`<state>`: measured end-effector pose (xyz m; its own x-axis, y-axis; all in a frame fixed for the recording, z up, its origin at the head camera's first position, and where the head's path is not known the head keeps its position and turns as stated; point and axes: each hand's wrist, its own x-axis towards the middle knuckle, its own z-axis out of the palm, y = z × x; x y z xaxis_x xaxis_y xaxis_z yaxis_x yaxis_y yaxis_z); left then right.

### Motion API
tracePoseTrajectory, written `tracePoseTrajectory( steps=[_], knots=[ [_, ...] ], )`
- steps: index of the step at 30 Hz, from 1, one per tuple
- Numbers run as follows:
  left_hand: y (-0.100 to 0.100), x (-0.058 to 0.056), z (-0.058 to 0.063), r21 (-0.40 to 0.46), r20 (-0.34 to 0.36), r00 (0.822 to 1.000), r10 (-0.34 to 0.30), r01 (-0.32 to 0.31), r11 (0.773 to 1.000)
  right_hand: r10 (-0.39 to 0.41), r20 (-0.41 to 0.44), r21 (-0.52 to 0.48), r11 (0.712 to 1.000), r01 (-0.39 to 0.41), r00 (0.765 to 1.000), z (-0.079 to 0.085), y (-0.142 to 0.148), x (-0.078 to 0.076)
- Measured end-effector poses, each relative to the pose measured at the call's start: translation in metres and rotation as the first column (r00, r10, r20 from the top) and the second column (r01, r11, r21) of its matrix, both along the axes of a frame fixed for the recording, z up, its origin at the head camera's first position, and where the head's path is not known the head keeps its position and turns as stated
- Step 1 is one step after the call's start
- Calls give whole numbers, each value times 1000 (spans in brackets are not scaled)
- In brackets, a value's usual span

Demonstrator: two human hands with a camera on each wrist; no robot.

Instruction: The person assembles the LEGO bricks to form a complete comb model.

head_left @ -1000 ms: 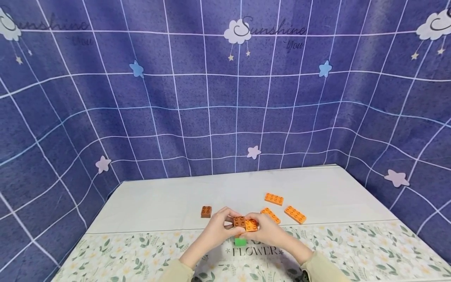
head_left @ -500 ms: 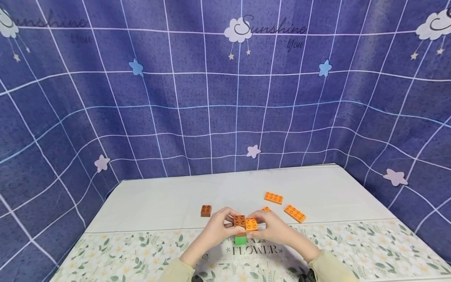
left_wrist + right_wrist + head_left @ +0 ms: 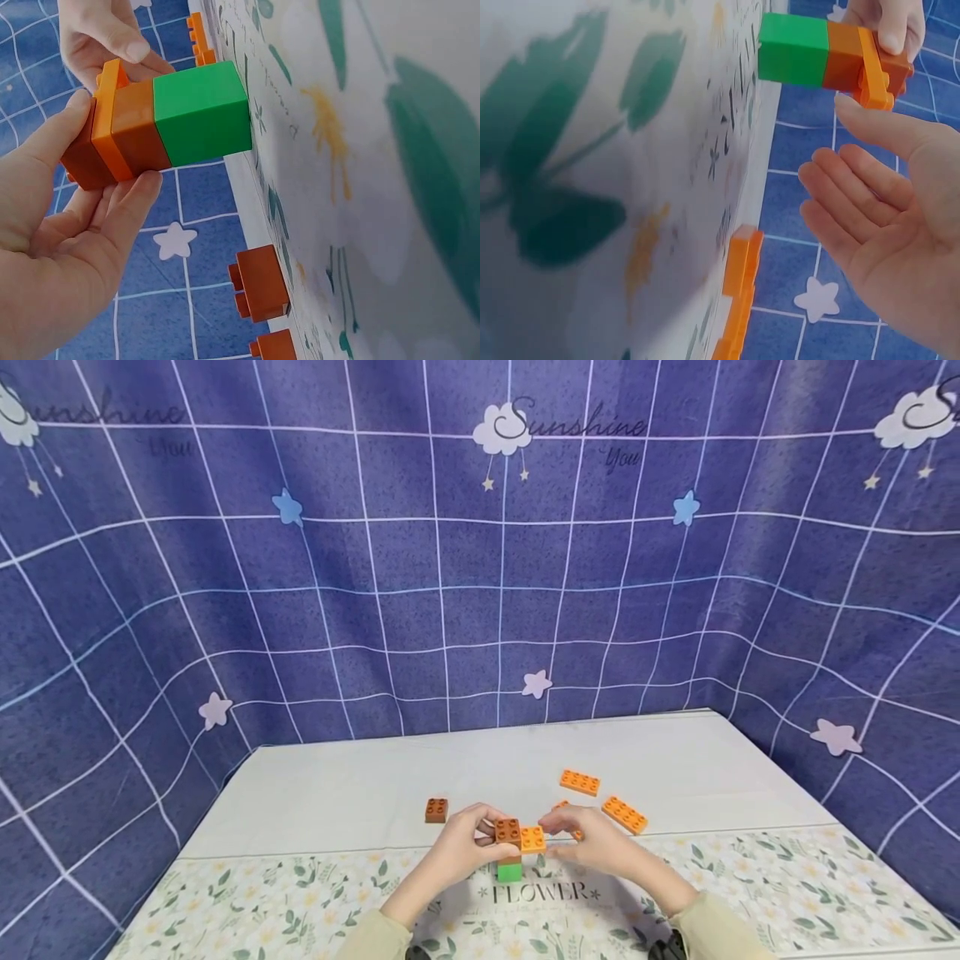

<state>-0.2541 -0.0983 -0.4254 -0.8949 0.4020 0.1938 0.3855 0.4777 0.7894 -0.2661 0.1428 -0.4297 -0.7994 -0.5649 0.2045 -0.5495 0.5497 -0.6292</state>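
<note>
A small tower of toy building blocks stands on the printed cloth. At its bottom is a green block [image 3: 201, 112], then a brown block [image 3: 141, 124], a thin orange plate [image 3: 532, 838] and another brown block [image 3: 507, 830] on top. The orange plate juts out to the right. My left hand [image 3: 465, 846] grips the upper part of the tower, thumb on one side and fingers on the other. Just right of the jutting plate, my right hand [image 3: 592, 839] has its fingers spread and holds nothing; its palm shows in the right wrist view.
Beyond my left hand lies a loose brown block [image 3: 436, 810]; the left wrist view shows a second brown block [image 3: 276, 346]. Two orange plates, one farther back [image 3: 581, 782] and one to the right [image 3: 625, 815], lie past my right hand, which partly covers a third.
My right hand has let go of the jutting orange plate and drawn off a little to the right. The left hand keeps its grip on the tower.
</note>
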Motion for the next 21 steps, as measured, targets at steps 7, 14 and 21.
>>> tracePoseTrajectory(
  steps=[7,14,21],
  knots=[
    [-1,0,-1,-33,-12,1000,14,-14,999,-42,-11,-18,999,42,999,2,11,0],
    [-2,-1,-2,-52,-27,999,20,-21,998,-93,-40,-25,995,92,995,1,20,-3],
    [-1,-2,-3,-47,-21,1000,14,-15,999,-151,-121,-22,989,149,981,0,25,-7]
  ],
)
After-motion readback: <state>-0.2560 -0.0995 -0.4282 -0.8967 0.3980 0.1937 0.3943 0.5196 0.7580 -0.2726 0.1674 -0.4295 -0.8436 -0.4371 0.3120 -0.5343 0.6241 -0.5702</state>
